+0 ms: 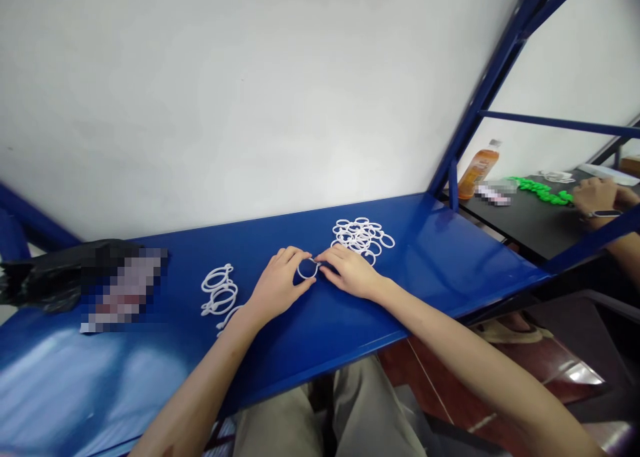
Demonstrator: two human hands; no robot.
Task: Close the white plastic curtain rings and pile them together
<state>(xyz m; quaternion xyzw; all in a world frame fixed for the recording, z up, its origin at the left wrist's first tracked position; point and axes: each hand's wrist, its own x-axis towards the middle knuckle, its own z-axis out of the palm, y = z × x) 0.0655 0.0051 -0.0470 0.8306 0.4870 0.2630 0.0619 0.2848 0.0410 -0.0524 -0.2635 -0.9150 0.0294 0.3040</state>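
Between my two hands, over the middle of the blue table, is a white plastic ring point(308, 277). My left hand point(277, 285) curls round its left side, thumb and fingers gripping the rim. The fingertips of my right hand point(353, 272) pinch the ring's right edge, where a small clasp seems to sit. Just behind my right hand lies a loose pile of similar white rings point(363, 230). To the left of my left hand rests a smaller group of white rings point(221, 297), partly hidden by my wrist.
A black plastic bag point(55, 277) lies at the left of the blue table point(320, 337). A blue metal frame point(483, 97) rises at the right. Beyond it, another person's hands point(595, 197), green pieces point(543, 190) and an orange drink bottle point(477, 171) are at a dark table.
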